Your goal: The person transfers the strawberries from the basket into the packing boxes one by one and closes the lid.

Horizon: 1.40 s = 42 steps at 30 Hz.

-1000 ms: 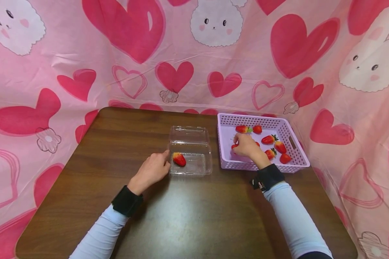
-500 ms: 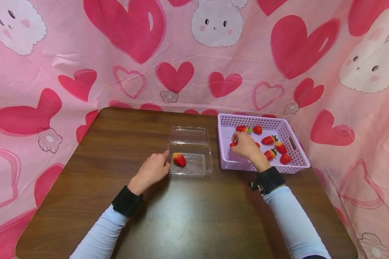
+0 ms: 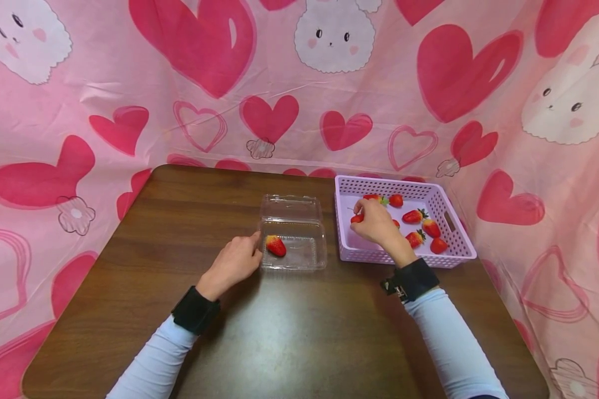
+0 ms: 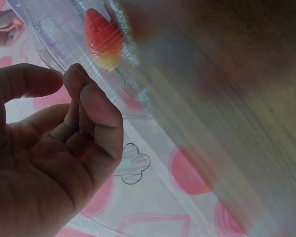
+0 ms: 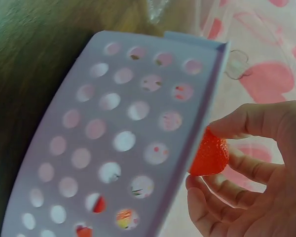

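My right hand (image 3: 377, 223) is over the left part of a lilac plastic basket (image 3: 399, 184), pinching a red strawberry (image 3: 356, 219) between thumb and fingers. A thin stem pokes out above that berry in the head view. In the right wrist view the strawberry (image 5: 212, 154) shows partly behind the basket's wall. At the left edge of a clear hinged plastic container (image 3: 304, 252), my left hand (image 3: 233, 259) pinches the rim with thumb and curled fingers. Inside the container, toward its left side, lies one strawberry (image 3: 275, 246) with a pale yellow top.
Several more strawberries (image 3: 431, 228) lie scattered in the basket, some with green leaves. The container's lid (image 3: 290, 206) stands open toward the back. Both vessels rest on a dark wooden table (image 3: 279, 332). A pink curtain (image 3: 309, 127) with hearts and rabbits surrounds the table's far sides.
My right hand has shifted slightly left and upward with the strawberry, which now shows more clearly beside the fingers. The left hand and container have stayed put.
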Tool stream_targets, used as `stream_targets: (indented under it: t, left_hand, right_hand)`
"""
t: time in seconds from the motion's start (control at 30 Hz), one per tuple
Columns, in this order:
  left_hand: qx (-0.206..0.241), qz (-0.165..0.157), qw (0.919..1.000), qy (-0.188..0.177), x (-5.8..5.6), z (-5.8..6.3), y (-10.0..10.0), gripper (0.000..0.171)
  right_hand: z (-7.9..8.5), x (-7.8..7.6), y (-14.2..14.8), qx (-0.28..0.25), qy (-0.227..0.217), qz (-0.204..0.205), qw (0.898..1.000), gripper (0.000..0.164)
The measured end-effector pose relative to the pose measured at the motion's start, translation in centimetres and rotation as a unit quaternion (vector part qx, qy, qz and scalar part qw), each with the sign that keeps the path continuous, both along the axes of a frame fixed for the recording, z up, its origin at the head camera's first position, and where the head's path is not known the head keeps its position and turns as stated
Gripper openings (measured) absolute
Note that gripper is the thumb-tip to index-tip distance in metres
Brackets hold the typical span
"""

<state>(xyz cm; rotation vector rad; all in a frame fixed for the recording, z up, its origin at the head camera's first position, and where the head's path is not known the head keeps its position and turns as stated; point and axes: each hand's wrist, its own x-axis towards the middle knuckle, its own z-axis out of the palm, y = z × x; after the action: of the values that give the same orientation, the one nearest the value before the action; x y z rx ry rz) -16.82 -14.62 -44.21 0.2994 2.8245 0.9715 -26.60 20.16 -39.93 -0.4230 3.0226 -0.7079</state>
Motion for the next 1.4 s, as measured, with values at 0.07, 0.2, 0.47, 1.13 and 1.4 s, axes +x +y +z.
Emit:
stream_targets:
  t: [0.07, 0.2, 0.47, 1.13, 1.4]
  left_hand:
    - [-0.002, 0.0, 1.0, 0.0, 0.0, 0.0, 0.0, 0.058]
    - [-0.001, 0.0, 1.0, 0.001, 0.0, 0.0, 0.0, 0.058]
    - [0.001, 0.001, 1.0, -0.002, 0.0, -0.1, 0.0, 0.058]
    - [0.0, 0.001, 0.9999, -0.012, -0.1, 0.0, -0.1, 0.058]
    - [0.0, 0.002, 1.0, -0.007, 0.0, 0.0, 0.0, 0.058]
  right_hand:
    - [0.4, 0.2, -0.4, 0.003, 0.012, 0.004, 1.0, 0.025]
    - [1.2, 0.5, -1.1, 0.003, 0.02, 0.012, 1.0, 0.026]
    - [1.7, 1.1, -2.7, -0.004, 0.029, 0.032, 0.999, 0.027]
    - [1.0, 2.0, -5.6, -0.02, 0.024, 0.082, 0.996, 0.032]
    - [0.3, 2.6, -7.0, -0.016, -0.015, 0.101, 0.995, 0.036]
